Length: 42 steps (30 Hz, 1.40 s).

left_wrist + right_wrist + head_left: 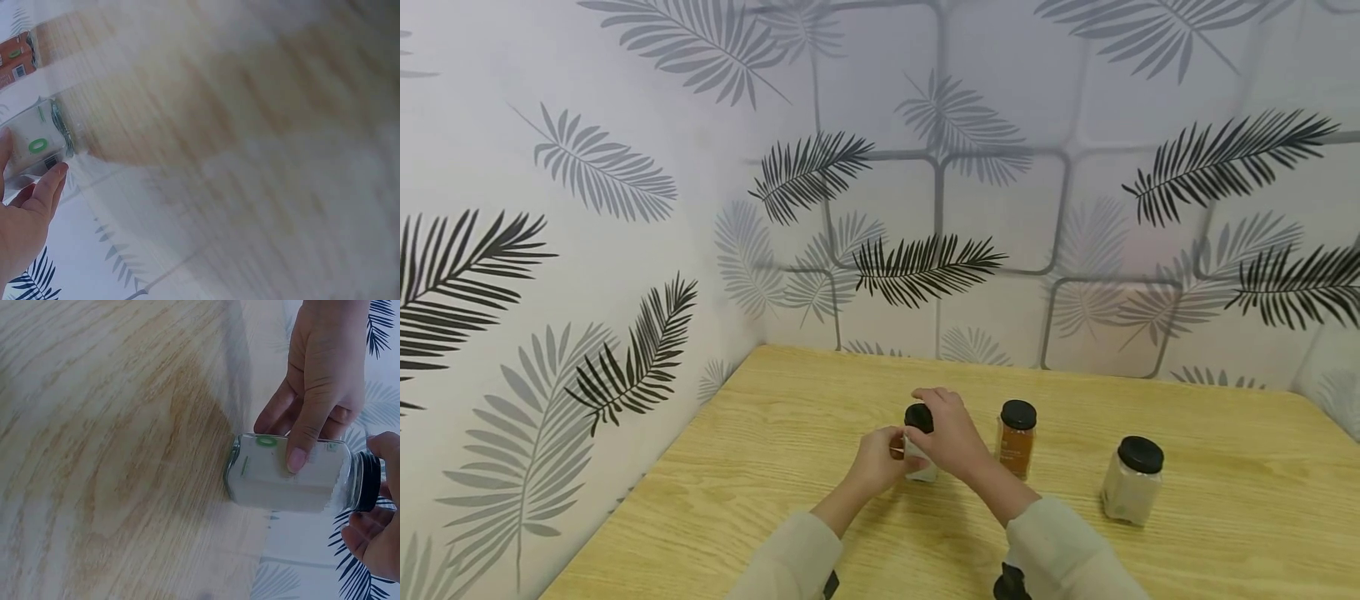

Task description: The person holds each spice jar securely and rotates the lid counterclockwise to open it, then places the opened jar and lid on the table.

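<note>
A clear glass jar with pale contents and green print (pixel 275 478) stands on the wooden table. My left hand (pixel 878 462) grips its body, the thumb lying along one side in the right wrist view. Around the jar's black lid (pixel 919 417), my right hand (pixel 951 433) has its thumb and fingers curled. The left wrist view catches part of my left hand (pixel 28 228) beside the jar (pixel 37 140). A small reddish-brown patch shows between my left fingers in the head view; I cannot tell what it is.
Right of my hands stands a black-lidded jar with orange-brown contents (pixel 1017 440). Farther right is another black-lidded jar with cream contents (pixel 1131 482). Leaf-patterned walls (pixel 880 208) border the wooden table (pixel 737 467) at the back and left.
</note>
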Available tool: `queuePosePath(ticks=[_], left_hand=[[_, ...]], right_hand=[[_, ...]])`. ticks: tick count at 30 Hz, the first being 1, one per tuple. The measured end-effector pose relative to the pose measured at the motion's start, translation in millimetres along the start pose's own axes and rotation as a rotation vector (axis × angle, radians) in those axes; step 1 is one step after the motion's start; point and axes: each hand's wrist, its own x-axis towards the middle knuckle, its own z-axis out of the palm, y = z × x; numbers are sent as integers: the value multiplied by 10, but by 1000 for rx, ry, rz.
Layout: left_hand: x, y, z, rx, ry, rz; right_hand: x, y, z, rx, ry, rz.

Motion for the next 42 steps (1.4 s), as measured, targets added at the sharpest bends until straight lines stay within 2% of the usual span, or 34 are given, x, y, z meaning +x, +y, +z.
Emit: queuePosePath(ticks=[8, 15, 26, 34, 42], left_hand=[[4, -5, 14, -15, 15, 4], [1, 5, 5, -20, 11, -10], [2, -11, -7, -15, -2, -1], [7, -24, -14, 3, -17, 13], [9, -22, -26, -11, -25, 20]], right_hand=[[-21, 14, 38, -181, 89, -13], [3, -21, 16, -260, 80, -18], [-8, -72, -10, -248, 45, -49], [-14, -55, -37, -164, -7, -29], [-5, -43, -62, -106, -48, -47]])
